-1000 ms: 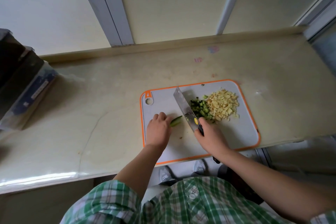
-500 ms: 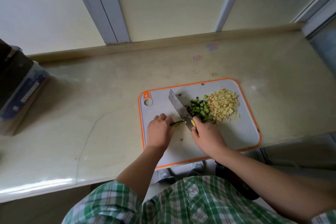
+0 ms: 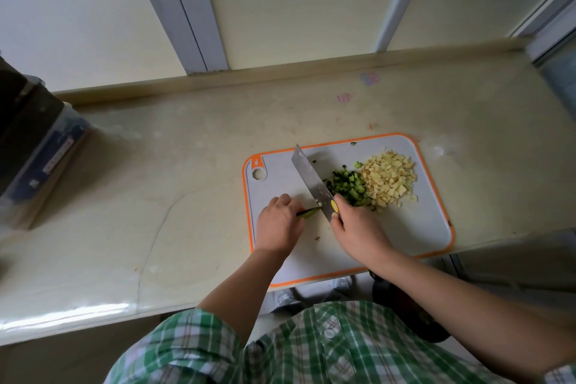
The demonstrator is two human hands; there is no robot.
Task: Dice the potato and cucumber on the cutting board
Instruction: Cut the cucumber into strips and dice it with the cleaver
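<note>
Here the right hand (image 3: pixel 358 229) is gripping a cleaver (image 3: pixel 311 182) with fingers curled round its handle, the blade lying against a thin cucumber strip (image 3: pixel 308 212). The left hand (image 3: pixel 279 224) is pinning that strip down with curled fingertips on the grey, orange-rimmed cutting board (image 3: pixel 414 227). Diced cucumber (image 3: pixel 347 185) is lying just right of the blade, touching the diced potato (image 3: pixel 389 178) heap beside it, all on the beige countertop (image 3: pixel 156 181).

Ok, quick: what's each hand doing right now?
Left hand: fingers curled, holding the cucumber piece on the board.
Right hand: gripping the knife.
</note>
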